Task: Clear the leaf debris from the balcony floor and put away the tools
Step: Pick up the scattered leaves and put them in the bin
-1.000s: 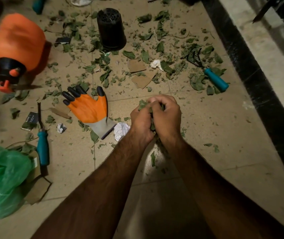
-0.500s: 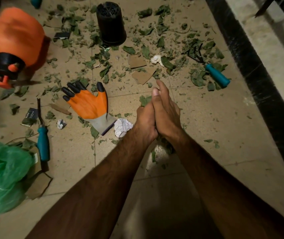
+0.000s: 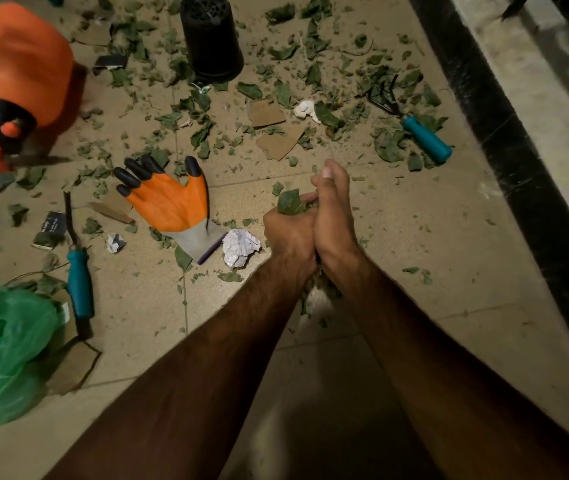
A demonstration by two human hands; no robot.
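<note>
Head view, left hand (image 3: pixel 288 233) and right hand (image 3: pixel 335 216) pressed together at centre frame, both clamped on a leaf clump (image 3: pixel 290 202), loose leaf debris (image 3: pixel 387 148) strewn over the floor (image 3: pixel 414 237) across the upper half, teal-handled rake (image 3: pixel 425 140) upper right, orange glove (image 3: pixel 169 202) centre left

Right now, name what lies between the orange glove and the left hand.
Head view: a crumpled white paper and a few leaf scraps.
</note>
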